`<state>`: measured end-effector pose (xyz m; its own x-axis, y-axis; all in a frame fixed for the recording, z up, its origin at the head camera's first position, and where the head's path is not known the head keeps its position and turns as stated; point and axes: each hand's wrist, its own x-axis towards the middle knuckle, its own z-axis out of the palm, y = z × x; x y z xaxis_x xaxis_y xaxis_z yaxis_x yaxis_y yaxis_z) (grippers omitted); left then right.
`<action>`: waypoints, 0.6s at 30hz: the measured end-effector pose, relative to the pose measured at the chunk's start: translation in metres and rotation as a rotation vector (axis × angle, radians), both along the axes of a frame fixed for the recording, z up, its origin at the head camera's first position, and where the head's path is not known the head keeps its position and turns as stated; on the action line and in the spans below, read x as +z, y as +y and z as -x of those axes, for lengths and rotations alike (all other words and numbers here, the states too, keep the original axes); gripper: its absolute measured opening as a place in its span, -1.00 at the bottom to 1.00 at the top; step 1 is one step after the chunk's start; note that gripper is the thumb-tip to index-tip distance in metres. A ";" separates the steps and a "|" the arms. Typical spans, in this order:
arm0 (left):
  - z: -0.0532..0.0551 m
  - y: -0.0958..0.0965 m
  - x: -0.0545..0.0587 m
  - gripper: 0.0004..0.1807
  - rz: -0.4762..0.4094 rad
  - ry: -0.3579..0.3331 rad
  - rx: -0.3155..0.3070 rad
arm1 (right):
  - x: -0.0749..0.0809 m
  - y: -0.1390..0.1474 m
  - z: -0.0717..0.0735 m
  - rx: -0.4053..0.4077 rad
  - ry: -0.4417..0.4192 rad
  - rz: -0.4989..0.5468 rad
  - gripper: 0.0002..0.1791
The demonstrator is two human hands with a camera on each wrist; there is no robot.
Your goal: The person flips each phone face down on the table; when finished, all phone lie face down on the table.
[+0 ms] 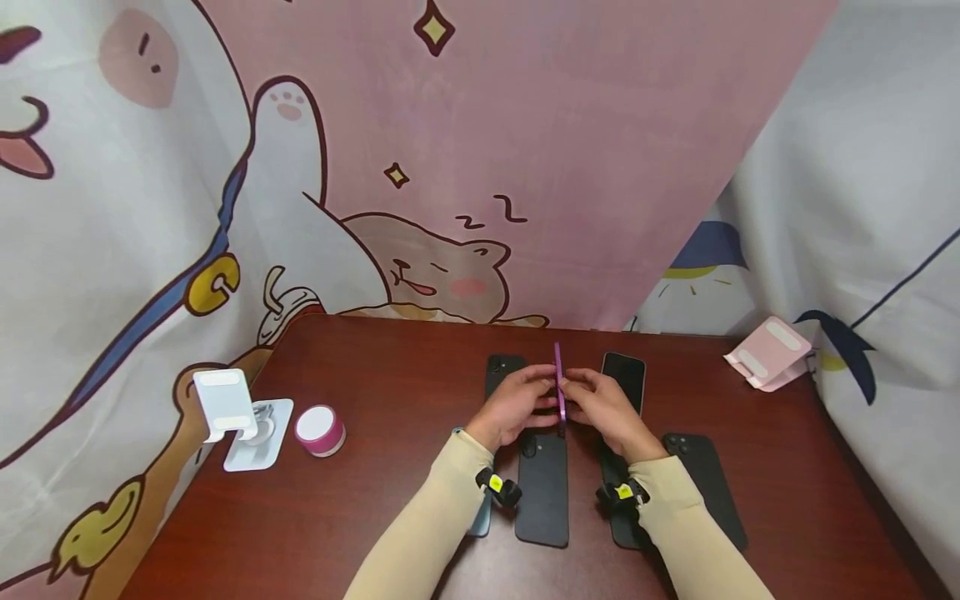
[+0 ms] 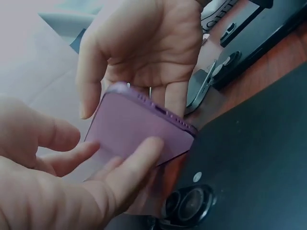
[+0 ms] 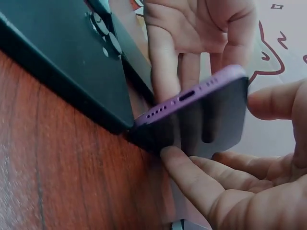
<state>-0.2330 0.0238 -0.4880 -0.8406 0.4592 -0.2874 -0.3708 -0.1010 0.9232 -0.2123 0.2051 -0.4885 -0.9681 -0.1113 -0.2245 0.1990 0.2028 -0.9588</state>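
A purple phone [image 1: 558, 357] stands on edge between my two hands, its bottom edge with the charging port towards me. My left hand [image 1: 517, 404] holds it from the left, fingers against the purple back [image 2: 122, 122]. From the other side my right hand [image 1: 606, 410] grips it, with the thumb near the top edge and fingers against the dark screen [image 3: 192, 120]. A black phone [image 1: 543, 500] lies face down just in front, its camera lenses [image 2: 194, 203] close to the purple phone's lower corner. Another dark phone [image 1: 504, 367] is partly hidden behind my left hand.
More phones lie around: one screen up [image 1: 628, 375] at the back, black ones [image 1: 712, 483] at right, and a bluish one [image 1: 481, 521] under my left sleeve. Further left stand a white phone stand [image 1: 228, 400] and a pink-white jar [image 1: 318, 427]; a pink stand [image 1: 772, 354] is far right.
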 end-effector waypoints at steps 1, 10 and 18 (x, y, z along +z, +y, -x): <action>0.000 0.001 0.000 -0.57 0.007 0.000 -0.016 | 0.000 0.001 0.000 0.004 -0.001 0.005 -0.30; -0.003 0.009 -0.003 -0.55 0.094 0.043 -0.089 | -0.003 0.015 -0.001 -0.018 -0.007 -0.063 -0.33; -0.002 0.012 -0.004 -0.57 0.087 0.067 -0.016 | -0.002 0.018 0.002 -0.036 0.024 -0.031 -0.43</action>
